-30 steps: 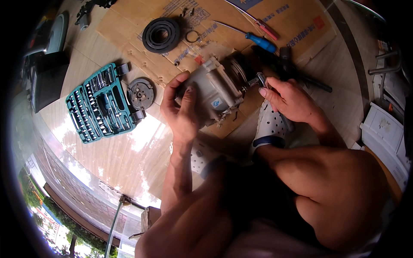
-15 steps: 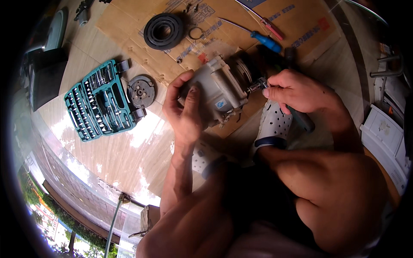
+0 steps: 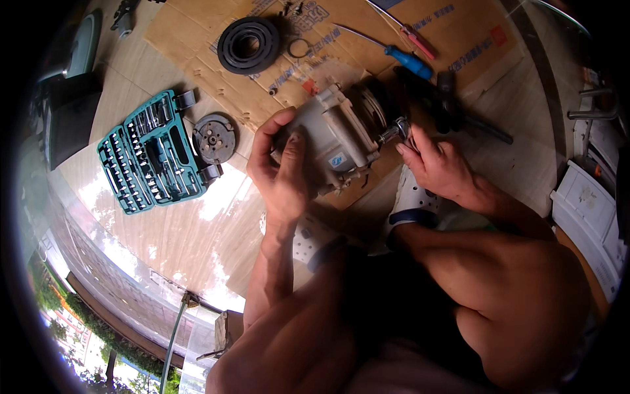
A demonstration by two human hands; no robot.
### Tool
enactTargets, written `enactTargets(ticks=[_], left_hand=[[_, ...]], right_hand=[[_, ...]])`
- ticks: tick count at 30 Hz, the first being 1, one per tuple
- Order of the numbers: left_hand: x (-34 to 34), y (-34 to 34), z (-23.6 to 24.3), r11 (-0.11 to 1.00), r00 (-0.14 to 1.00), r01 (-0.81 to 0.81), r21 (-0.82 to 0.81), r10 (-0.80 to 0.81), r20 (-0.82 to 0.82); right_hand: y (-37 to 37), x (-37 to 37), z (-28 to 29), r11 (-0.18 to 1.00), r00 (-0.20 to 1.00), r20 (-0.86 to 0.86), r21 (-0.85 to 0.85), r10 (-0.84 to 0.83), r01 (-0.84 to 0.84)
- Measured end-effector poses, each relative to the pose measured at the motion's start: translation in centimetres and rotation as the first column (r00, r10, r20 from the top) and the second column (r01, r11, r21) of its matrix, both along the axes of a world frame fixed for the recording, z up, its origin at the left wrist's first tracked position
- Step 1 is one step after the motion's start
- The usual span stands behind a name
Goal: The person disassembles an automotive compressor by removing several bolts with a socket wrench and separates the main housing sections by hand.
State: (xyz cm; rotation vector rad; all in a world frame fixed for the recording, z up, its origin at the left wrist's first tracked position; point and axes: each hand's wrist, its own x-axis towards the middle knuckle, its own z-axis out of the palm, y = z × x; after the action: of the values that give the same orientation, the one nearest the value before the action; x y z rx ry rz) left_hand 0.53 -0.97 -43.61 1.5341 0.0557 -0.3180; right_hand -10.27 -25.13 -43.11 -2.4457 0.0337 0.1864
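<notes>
My left hand [image 3: 279, 177] grips a grey cast-metal compressor [image 3: 328, 134] by its near left end, thumb lying across the body. At the right end of that body is a dark ribbed pulley [image 3: 367, 105]. A silver ratchet with a socket [image 3: 396, 131] reaches to a fitting just below the pulley. My right hand [image 3: 436, 171] is closed around the ratchet, whose handle is mostly hidden by the fingers. The compressor is over a cardboard sheet [image 3: 184, 39], above my shoes [image 3: 410, 200].
An open teal socket case [image 3: 154, 157] and round plate [image 3: 213, 138] lie left. A black pulley ring [image 3: 247, 44], loose clip [image 3: 299, 48], blue screwdriver [image 3: 407, 60], red screwdriver [image 3: 420, 43] and dark bar [image 3: 489, 129] lie beyond. White plastic items [image 3: 584, 217] stand right.
My right hand has swung downward with the ratchet since half a second ago, uncovering the dark bar behind it. My left hand and the compressor have stayed nearly in place.
</notes>
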Motion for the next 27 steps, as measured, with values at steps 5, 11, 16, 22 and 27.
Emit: enactTargets(ticks=[5, 11, 16, 22, 27], left_hand=[[0.1, 0.0, 0.0, 0.998, 0.999, 0.010, -0.064, -0.012, -0.043], [-0.1, -0.4, -0.2, 0.997, 1.000, 0.007, -0.076, -0.009, -0.024], [-0.1, -0.5, -0.4, 0.999, 0.999, 0.027, -0.036, -0.027, -0.017], [-0.2, 0.4, -0.5, 1.000, 1.000, 0.003, 0.000, -0.003, 0.007], [0.0, 0.1, -0.2, 1.000, 1.000, 0.002, -0.006, -0.002, -0.024]], right_hand=[[0.8, -0.2, -4.1, 0.986, 0.933, 0.359, -0.148, -0.017, 0.076], [0.3, 1.0, 2.6, 0.992, 0.959, -0.256, -0.061, -0.121, 0.109], [-3.4, 6.0, 7.0, 0.818, 0.674, -0.739, 0.398, 0.018, 0.416], [-1.2, 2.4, 3.8, 0.917, 0.888, -0.460, 0.356, 0.004, 0.180], [0.1, -1.8, -2.6, 0.994, 0.994, -0.046, -0.056, -0.097, 0.095]])
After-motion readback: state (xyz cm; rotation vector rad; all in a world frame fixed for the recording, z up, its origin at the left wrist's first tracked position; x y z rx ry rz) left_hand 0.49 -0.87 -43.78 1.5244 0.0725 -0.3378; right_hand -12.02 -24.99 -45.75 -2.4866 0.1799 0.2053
